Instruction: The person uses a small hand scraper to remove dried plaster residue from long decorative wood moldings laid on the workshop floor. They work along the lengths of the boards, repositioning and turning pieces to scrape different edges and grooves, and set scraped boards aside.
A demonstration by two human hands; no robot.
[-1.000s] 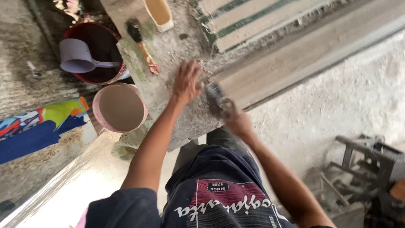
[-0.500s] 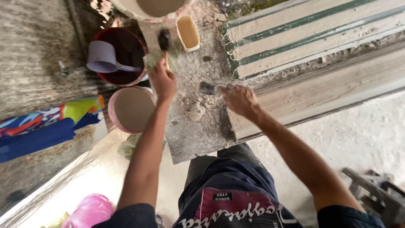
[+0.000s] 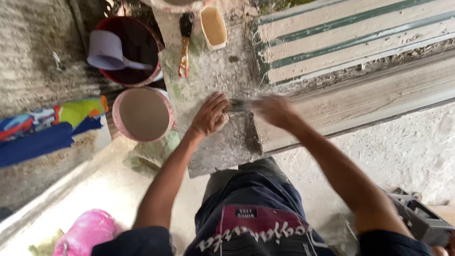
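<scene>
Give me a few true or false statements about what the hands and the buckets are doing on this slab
1. The left hand lies flat on the grey slab. True.
2. The right hand holds a dark scraper tool. True.
3. The pink bucket is empty. False: it holds a beige-grey mix.
4. The paintbrush is in the left hand. False: it lies untouched on the slab.
5. A lilac scoop sits in the dark red bucket. True.
</scene>
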